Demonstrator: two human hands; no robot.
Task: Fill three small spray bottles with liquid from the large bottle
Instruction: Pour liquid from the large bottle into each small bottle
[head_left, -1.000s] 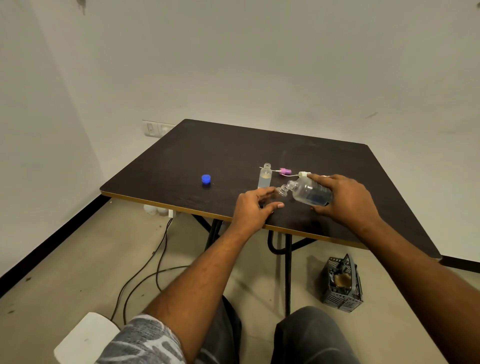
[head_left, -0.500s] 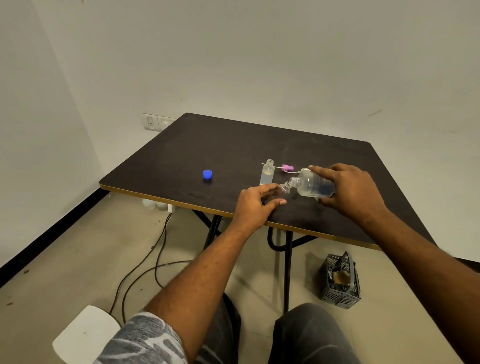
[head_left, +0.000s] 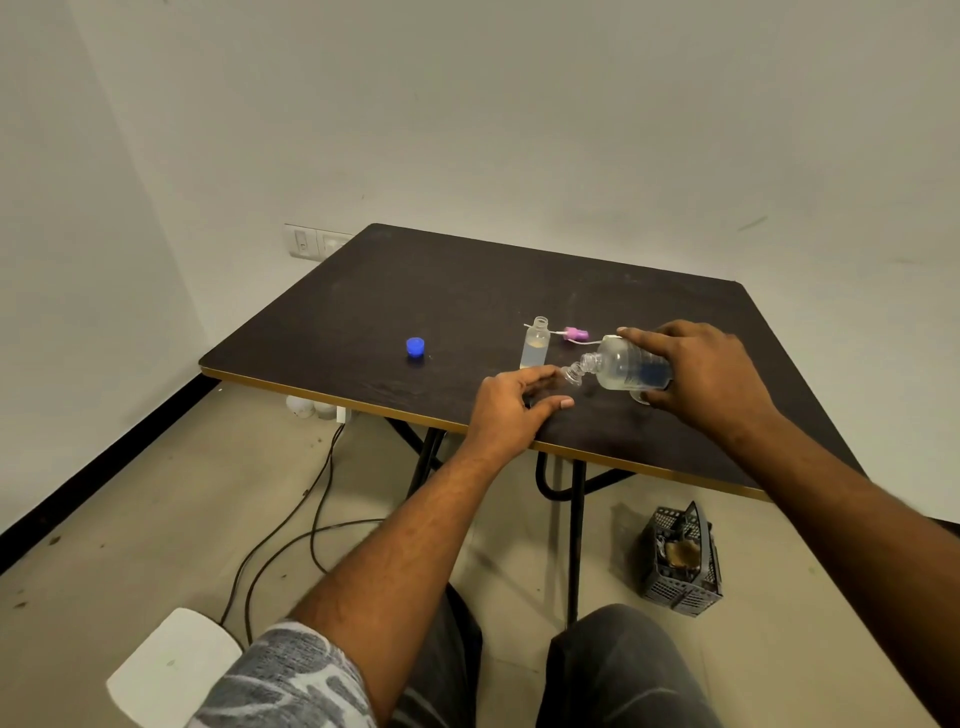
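Pouring under way: right hand (head_left: 711, 369) clamped on tilted big bottle (head_left: 626, 366), left hand (head_left: 511, 408) pinching second vial (head_left: 571, 375). Behind it, one vial (head_left: 535, 345) part-filled, uncapped. Third unseen.

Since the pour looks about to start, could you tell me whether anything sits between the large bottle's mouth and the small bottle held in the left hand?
Nothing visible does. The large bottle, tilted in the right hand, has its open neck right at the small bottle held by the left hand.
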